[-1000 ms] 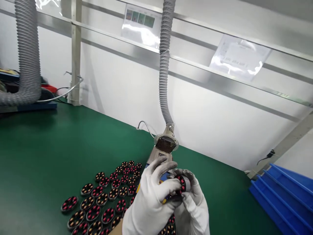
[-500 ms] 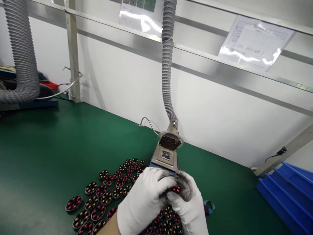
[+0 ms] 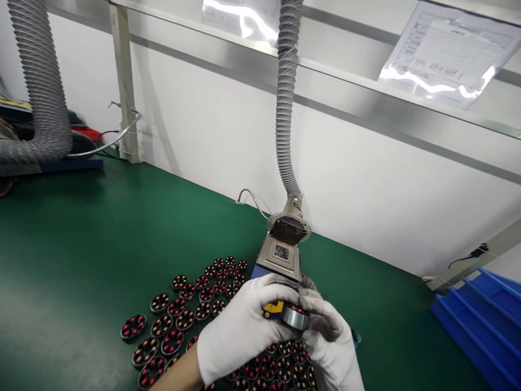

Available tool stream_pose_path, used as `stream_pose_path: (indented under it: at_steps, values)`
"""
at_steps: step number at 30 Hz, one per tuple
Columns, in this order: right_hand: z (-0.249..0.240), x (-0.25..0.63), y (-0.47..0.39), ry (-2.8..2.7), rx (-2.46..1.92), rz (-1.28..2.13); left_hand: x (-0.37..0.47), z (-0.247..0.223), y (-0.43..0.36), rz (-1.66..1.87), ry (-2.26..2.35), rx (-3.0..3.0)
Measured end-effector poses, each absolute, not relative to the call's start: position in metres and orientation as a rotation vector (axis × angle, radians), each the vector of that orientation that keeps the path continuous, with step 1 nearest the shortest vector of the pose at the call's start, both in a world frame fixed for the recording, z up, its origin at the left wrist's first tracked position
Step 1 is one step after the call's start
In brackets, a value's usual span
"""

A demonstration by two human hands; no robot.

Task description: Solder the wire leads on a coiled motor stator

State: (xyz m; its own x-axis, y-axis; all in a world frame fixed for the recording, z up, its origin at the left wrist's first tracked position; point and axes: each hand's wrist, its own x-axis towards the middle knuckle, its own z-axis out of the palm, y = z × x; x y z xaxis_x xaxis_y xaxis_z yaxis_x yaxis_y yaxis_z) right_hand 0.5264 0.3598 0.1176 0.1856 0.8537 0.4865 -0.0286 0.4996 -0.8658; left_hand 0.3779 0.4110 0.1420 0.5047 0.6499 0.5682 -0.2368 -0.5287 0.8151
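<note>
A small metal ring [image 3: 296, 316] with red and dark windings inside is held above the near edge of the green worktop [image 3: 81, 244], pinched between both gloved hands. The left hand [image 3: 244, 331] curls its fingers over the top; the right hand [image 3: 329, 339] grips it from the side and below. Under and left of the hands lie many round wound parts [image 3: 183, 312] in rows. Just behind stands a grey box [image 3: 280, 258] with a hose [image 3: 287, 108]. Blue bins [image 3: 482, 320] sit at the right edge; their contents cannot be seen.
</note>
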Motion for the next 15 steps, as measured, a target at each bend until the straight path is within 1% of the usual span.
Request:
stream_pose_path:
  at_steps: [2, 5, 6, 9, 11, 13, 15]
  values:
    - [0.115, 0.527, 0.361, -1.239, -0.826, 0.661, 0.38, 0.143, 0.41, 1.185, 0.305, 1.816]
    - [0.112, 0.52, 0.362, -1.031, -0.772, 0.527, 0.383, 0.14, 0.407, 1.292, 0.356, 1.978]
    - [0.114, 0.518, 0.362, -0.94, -0.759, 0.553, 0.384, 0.138, 0.405, 1.337, 0.39, 2.028]
    - [0.124, 0.52, 0.358, -0.683, -0.661, 0.786, 0.383, 0.132, 0.402, 1.448, 0.46, 2.079]
    - [0.129, 0.525, 0.356, -0.535, -0.607, 0.834, 0.381, 0.13, 0.402, 1.497, 0.487, 2.066]
    - [0.127, 0.529, 0.359, -0.551, -0.638, 0.796, 0.379, 0.129, 0.404, 1.549, 0.499, 2.072]
    - [0.117, 0.527, 0.365, -0.717, -0.724, 0.806, 0.379, 0.128, 0.407, 1.62, 0.517, 2.121]
